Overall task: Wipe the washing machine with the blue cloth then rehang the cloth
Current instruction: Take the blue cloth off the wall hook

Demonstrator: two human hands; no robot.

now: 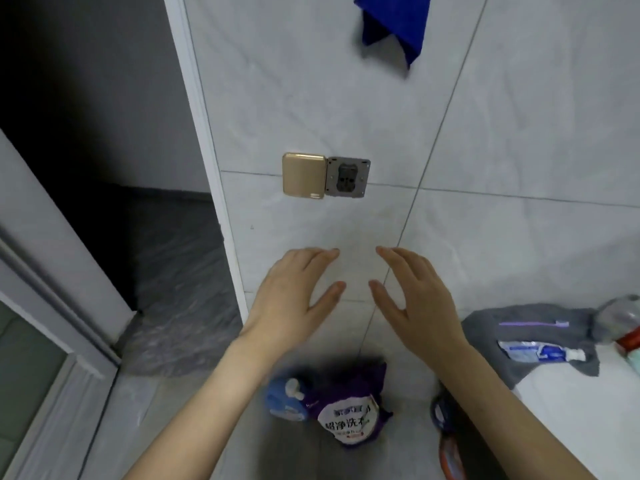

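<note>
While the blue cloth (393, 26) hangs high on the tiled wall (519, 133), far and right of centre, the left hand (294, 299) and right hand (419, 299) are raised side by side below it, apart, fingers straight and loosely spread, holding nothing. Between cloth and hands a socket (348, 177) shows, its gold cover (304, 175) swung left. At near right the white washer (571, 427) carries a grey towel (491, 341) with a toothpaste tube (540, 351) on it, and a purple bag (349, 417) stands on the floor under the wrists.
</note>
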